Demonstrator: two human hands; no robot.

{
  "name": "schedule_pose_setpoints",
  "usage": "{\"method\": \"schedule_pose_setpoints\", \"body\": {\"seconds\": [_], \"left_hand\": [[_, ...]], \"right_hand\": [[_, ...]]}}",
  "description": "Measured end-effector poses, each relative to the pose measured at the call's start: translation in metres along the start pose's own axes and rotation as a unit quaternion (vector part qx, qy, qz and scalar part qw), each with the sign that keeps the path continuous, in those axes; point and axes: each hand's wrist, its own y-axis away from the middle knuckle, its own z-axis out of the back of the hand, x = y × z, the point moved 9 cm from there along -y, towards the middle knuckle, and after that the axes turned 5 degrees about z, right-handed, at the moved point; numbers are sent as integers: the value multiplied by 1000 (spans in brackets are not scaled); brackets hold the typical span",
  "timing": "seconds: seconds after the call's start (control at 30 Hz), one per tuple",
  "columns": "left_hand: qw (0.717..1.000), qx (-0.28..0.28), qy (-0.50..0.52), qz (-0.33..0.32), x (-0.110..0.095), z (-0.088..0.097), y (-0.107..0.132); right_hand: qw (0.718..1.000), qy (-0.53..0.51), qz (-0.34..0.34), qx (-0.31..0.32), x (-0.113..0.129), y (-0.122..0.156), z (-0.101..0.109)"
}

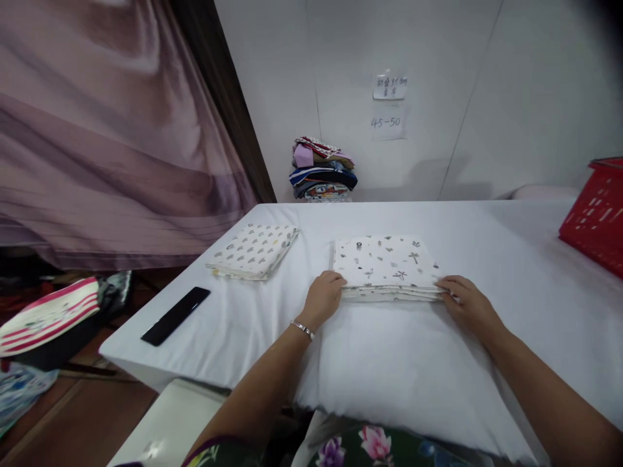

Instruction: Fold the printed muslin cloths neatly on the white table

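A white printed cloth (379, 259), folded into a layered rectangle, lies in front of me on a white-covered table (506, 259). At its near left corner my left hand (324, 295), with a bracelet at the wrist, closes its fingers on the folded edge. My right hand (467, 301) pinches the near right corner. The stacked layers show along the edge between both hands. Farther left, apart from my hands, lies a second folded cloth (256, 250) with a small grey print.
A black phone-like slab (176, 316) lies near the table's left edge. Behind the table's far edge rises a pile of folded fabrics (324, 172). A red plastic basket (596, 217) stands at the right. A pink curtain (111, 130) hangs at left; a white stool (170, 421) sits below.
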Motion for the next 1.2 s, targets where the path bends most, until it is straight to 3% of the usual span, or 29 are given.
{"method": "schedule_pose_setpoints", "body": {"seconds": [0.2, 0.53, 0.9, 1.2], "left_hand": [[992, -38, 59, 101, 26, 10, 15], [965, -25, 191, 177, 39, -1, 20], [994, 14, 44, 98, 23, 8, 14], [995, 71, -53, 45, 18, 0, 8]], "right_hand": [[1000, -14, -5, 2, -8, 3, -4], [999, -36, -37, -8, -9, 5, -2], [999, -17, -40, 7, -11, 5, -5], [999, -39, -36, -14, -7, 6, -4]]}}
